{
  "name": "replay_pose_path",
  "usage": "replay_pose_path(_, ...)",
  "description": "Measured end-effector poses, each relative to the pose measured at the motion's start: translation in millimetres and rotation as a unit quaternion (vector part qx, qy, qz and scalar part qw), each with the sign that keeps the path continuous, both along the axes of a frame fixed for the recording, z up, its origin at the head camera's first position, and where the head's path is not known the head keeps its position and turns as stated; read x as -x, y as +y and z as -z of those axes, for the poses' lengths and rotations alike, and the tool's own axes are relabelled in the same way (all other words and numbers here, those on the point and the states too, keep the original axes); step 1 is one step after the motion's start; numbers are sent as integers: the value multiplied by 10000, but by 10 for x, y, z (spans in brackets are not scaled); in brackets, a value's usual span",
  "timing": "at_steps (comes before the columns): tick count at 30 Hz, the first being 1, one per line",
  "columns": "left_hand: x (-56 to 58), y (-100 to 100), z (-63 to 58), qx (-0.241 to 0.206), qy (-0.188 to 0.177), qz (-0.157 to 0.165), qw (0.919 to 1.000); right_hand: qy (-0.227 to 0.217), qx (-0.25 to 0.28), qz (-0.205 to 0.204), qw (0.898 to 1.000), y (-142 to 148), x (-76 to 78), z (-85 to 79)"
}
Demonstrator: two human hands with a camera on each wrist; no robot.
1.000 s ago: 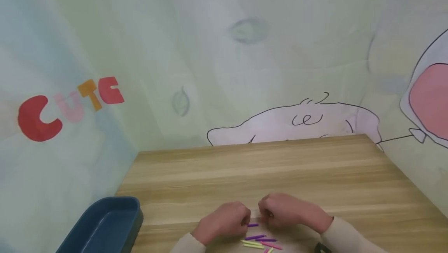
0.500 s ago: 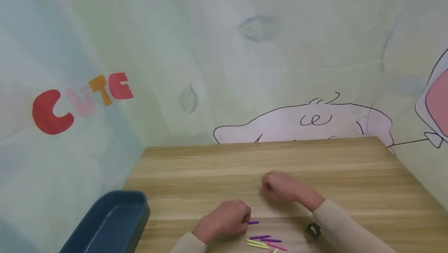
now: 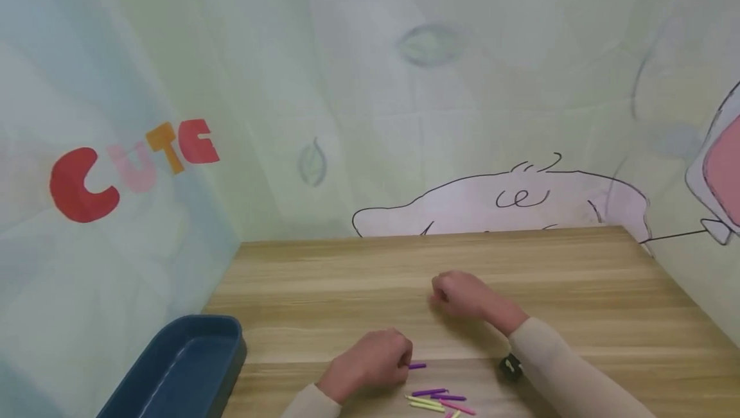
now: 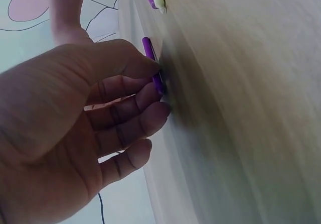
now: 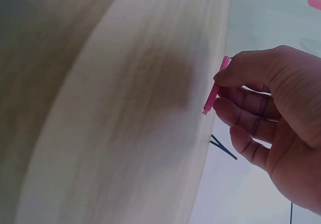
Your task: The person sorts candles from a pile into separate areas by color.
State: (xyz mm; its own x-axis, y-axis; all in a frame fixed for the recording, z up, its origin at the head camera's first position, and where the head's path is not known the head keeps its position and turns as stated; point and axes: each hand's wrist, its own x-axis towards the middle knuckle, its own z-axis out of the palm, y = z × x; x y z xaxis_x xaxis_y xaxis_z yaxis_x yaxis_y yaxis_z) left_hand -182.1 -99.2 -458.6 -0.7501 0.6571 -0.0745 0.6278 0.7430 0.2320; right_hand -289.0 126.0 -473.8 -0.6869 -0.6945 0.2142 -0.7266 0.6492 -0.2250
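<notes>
Right hand (image 3: 462, 293) has moved up the head view, away from the left hand (image 3: 376, 360), pinching a pink stick (image 5: 216, 86) that slants down-left in its wrist view; left, nearer the loose sticks (image 3: 429, 392) at lower centre, pinches a purple stick (image 3: 417, 365) pointing right.

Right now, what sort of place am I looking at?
Perhaps a children's play or craft corner: cartoon-printed walls, colourful letters reading CUTE, and a wood-grain table with thin coloured sticks.
</notes>
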Motion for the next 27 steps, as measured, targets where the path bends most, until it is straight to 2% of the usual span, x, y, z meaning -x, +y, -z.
replay_pose_path(5, 2, -59, -5, 18, -99, -160, 9998, -20, 44, -160, 9999, -74, 58, 16)
replay_pose_path(11, 36, -46, -32, -65, -62, -76, 9999, 77, -55, 25, 10000, -65, 81, -8)
replay_pose_path(18, 40, -18, -11, -20, -149, -63, 9999, -40, -96, 47, 9999, -38, 74, -39)
replay_pose_path(27, 14, 25, -17, -1, -80, -27, 10000, -104, -49, 2, 9999, -15, 59, 1)
